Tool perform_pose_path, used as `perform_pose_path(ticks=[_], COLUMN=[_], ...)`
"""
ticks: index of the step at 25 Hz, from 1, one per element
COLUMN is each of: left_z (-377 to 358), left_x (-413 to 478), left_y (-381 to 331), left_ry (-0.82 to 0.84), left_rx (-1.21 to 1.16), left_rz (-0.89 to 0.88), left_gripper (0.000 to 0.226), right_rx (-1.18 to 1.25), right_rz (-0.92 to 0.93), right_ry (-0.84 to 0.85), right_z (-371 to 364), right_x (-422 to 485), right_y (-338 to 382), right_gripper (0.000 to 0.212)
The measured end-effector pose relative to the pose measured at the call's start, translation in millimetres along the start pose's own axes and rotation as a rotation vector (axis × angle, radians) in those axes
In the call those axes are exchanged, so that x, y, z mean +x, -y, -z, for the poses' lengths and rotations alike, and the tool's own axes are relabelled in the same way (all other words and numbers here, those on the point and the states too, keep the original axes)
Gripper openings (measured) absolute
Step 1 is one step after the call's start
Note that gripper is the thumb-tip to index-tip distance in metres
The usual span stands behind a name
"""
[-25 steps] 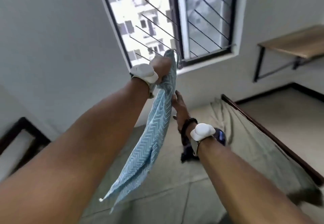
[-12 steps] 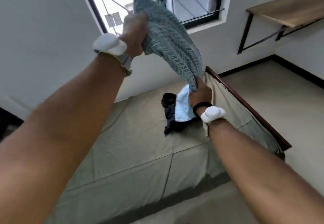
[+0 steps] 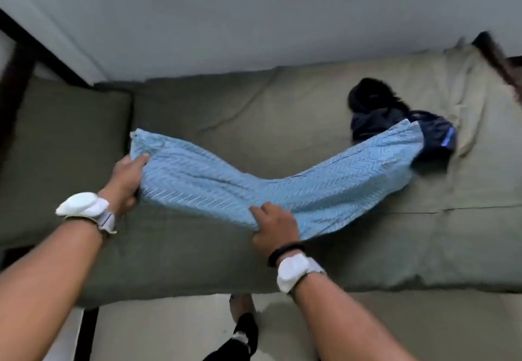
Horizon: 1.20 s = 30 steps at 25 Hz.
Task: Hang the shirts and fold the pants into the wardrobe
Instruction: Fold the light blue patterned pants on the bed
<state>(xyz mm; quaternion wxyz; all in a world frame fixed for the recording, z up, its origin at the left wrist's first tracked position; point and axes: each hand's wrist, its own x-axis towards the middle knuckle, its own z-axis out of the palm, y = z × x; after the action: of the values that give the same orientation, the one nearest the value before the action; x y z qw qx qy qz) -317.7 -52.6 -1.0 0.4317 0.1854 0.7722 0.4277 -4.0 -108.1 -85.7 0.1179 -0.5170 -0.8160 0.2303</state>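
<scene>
Light blue patterned pants (image 3: pixel 254 183) lie stretched across the olive-green bed (image 3: pixel 197 262), their right end draped over a dark pile of clothes (image 3: pixel 375 112). My left hand (image 3: pixel 125 181) grips the left end of the pants, thumb on top of the cloth. My right hand (image 3: pixel 272 226) pinches the near edge around the middle. Both wrists wear white bands.
A green pillow (image 3: pixel 62 146) sits at the left end of the bed against a dark bed frame (image 3: pixel 17 61). The grey wall (image 3: pixel 254 16) runs behind the bed. My foot (image 3: pixel 243 324) stands on the pale floor below the mattress edge.
The pants came down from in front of the window and now lie spread on the bed. My view dropped from the window to the mattress; both hands lowered with the cloth.
</scene>
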Motion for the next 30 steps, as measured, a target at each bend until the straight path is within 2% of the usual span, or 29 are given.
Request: perform_pose_path(ticks=[2,5,7,9,11,13,14,17,19,20,22,24,26,28,30], left_z=[79,187,231,233,195,133,87,-48,-127,-162,-210,-243,-261,-274,-298], left_x=[61,130,151,155,143,130,121,103,89,84,80,78,79,77,68], left_y=[91,204,249,260,249,240,237,253,260,266,266,261,258,254,246], left_ry=[-0.124,-0.352,-0.459,-0.435,-0.396,-0.267,-0.159,0.200,0.303,0.285,0.200,0.175,0.165,0.102,0.026], left_rx=[0.073,0.261,0.495,0.756,1.009,1.081,1.073,1.082,1.145,1.173,1.147,1.149,1.176,1.177,1.202], left_rz=[0.129,0.299,0.405,0.470,0.439,0.253,0.129,-0.177,-0.273,-0.281,-0.250,-0.219,-0.143,-0.077,-0.075], left_gripper=[0.017,0.041,0.053,0.061,0.067,0.059,0.054,0.046,0.045,0.046,0.051,0.060,0.067,0.068,0.062], right_rx=[0.044,0.127,0.149,0.128,0.051,-0.034,-0.089,-0.174,-0.174,-0.213,-0.333,-0.374,-0.318,-0.237,-0.087], right_rz=[0.056,0.118,0.040,-0.092,-0.234,-0.345,-0.345,-0.100,0.019,0.058,0.029,-0.179,-0.433,-0.593,-0.726], right_ry=[0.177,0.345,0.379,0.394,0.390,0.399,0.385,0.339,0.421,0.437,0.328,0.199,0.131,0.058,-0.006], right_z=[-99,-194,-218,-222,-208,-186,-178,-195,-215,-219,-203,-156,-110,-91,-89], right_x=[6,9,12,21,31,43,50,67,70,70,73,68,58,55,48], right_y=[34,59,52,28,-9,-49,-66,-93,-106,-130,-201,-291,-349,-355,-336], right_gripper=[0.043,0.041,0.042,0.042,0.045,0.053,0.058,0.065,0.069,0.072,0.081,0.087,0.091,0.095,0.087])
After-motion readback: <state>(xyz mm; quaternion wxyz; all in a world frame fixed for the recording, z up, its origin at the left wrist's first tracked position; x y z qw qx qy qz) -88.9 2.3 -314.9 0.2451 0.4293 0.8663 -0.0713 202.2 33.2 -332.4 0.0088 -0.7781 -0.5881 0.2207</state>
